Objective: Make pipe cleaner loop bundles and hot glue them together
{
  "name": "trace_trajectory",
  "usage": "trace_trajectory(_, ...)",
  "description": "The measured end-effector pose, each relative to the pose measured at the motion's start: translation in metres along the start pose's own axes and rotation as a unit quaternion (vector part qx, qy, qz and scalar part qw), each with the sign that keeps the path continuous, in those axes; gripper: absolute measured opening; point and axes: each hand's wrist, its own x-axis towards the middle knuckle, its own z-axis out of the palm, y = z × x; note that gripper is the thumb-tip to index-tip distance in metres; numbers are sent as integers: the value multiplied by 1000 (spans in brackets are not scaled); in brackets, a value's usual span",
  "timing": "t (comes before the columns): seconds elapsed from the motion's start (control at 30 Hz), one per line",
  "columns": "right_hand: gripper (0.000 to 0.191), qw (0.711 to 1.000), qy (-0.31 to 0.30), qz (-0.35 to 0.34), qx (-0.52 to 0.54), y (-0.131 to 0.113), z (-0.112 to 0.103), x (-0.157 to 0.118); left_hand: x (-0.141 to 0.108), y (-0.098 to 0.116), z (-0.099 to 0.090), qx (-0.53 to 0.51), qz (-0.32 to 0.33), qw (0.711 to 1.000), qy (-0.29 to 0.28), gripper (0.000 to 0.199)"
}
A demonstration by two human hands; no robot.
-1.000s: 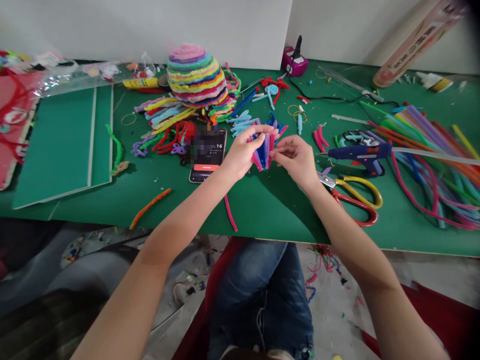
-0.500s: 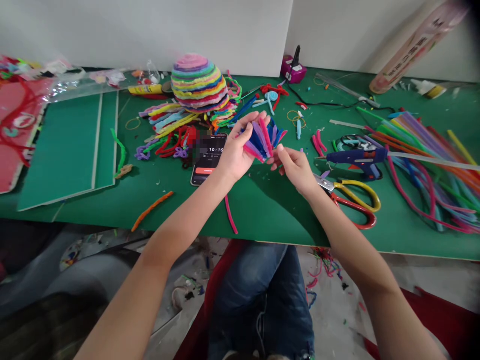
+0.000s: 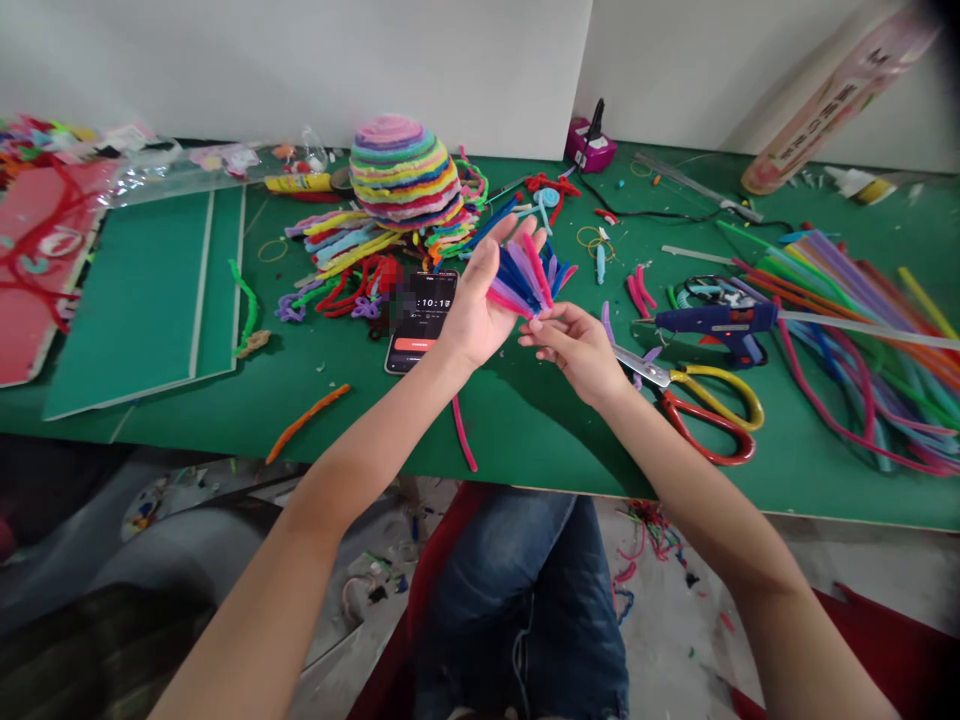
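Over the green bench [image 3: 540, 440], a fuzzy fan [image 3: 531, 275] of pink, purple and blue strips is up in the air between two hands. The right hand [image 3: 585, 350] pinches its narrow bottom end with finger and thumb. The left hand [image 3: 476, 315] is open — the fan leans on its fingers, and the thumb sticks up at the side. A phone [image 3: 424, 325] lies by the left wrist, and a stripy round thing [image 3: 405, 175] sits behind it. Near the right wrist are scissors [image 3: 660, 375] with one yellow and one red handle, and just behind them a blue glue gun [image 3: 716, 319].
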Motion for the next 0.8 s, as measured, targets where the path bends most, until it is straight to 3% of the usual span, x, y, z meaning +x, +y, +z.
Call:
trace_trajectory(0.2,45,1000,17,-3,19,-1,-3,1,-4,5,-2,48,-21,999,-7,57)
trace_trajectory(0.4,45,998,50,-3,42,0,-4,2,-2,5,-6,49,-20,998,-15,57)
trace_trajectory(0.57,37,991,88,-94,-36,0,-7,4,1,5,-7,43,-44,998,-11,54)
trace_trajectory(0.8,13,935,160,-244,-200,-5,-16,5,2,2,-9,41,-161,986,-35,50)
